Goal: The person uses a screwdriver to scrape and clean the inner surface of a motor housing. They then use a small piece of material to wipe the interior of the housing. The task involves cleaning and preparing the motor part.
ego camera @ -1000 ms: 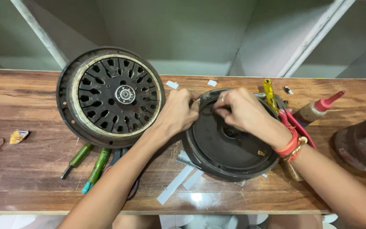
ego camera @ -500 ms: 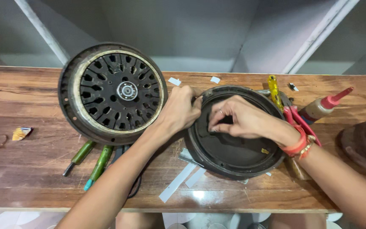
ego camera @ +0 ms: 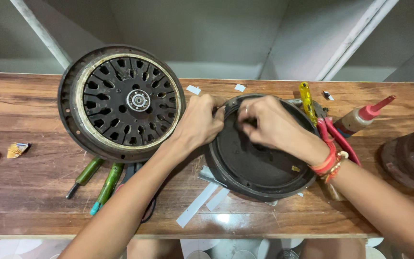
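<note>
Head view: a round black cover [ego camera: 259, 163], dished and dusty, is seen on the wooden bench [ego camera: 25, 192], its upper rim gripped by the curled left hand [ego camera: 198, 122] and pinched by the right hand [ego camera: 269, 125].

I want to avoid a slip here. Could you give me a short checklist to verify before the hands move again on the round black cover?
1. Left hand grips the black cover at its rim: ok.
2. Right hand rests inside the cover: ok.
3. What the right fingertips pinch: cannot tell.
4. Cover lies flat on the wooden bench: cannot tell, paper strips lie under it.
5. Glue bottle clear of both hands: ok.
</note>
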